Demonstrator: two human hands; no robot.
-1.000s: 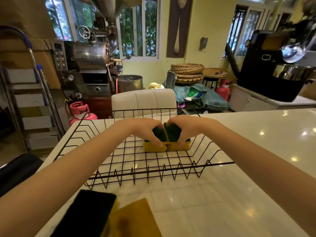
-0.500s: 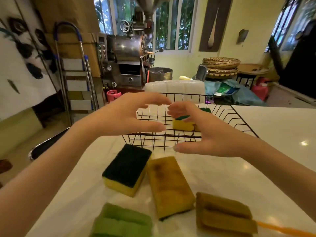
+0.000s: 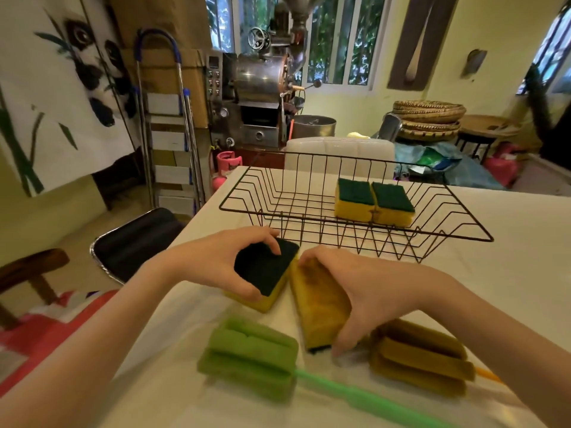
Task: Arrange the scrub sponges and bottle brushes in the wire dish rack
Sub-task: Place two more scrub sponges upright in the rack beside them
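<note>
The black wire dish rack (image 3: 457, 230) stands on the white table, with two scrub sponges (image 3: 374, 200) lying side by side inside it, green pads up. In front of the rack, my left hand (image 3: 216, 261) grips a sponge with its dark green pad up (image 3: 262, 270). Beside it, my right hand (image 3: 370, 291) clasps a yellow sponge lying pad down (image 3: 318, 304). Both sponges rest on the table. Nearer to me lie a green bottle brush (image 3: 250, 353) and an orange-brown bottle brush (image 3: 420, 356).
The white tabletop (image 3: 509, 273) stretches to the right. A black chair seat (image 3: 136, 242) sits off the table's left edge and a white chair back (image 3: 340, 156) rises behind the rack. A stepladder, a metal roasting machine and woven baskets stand further back.
Both hands left the two sponges in the rack, drew back toward me and came down on the two sponges on the table. The camera tilted down.
</note>
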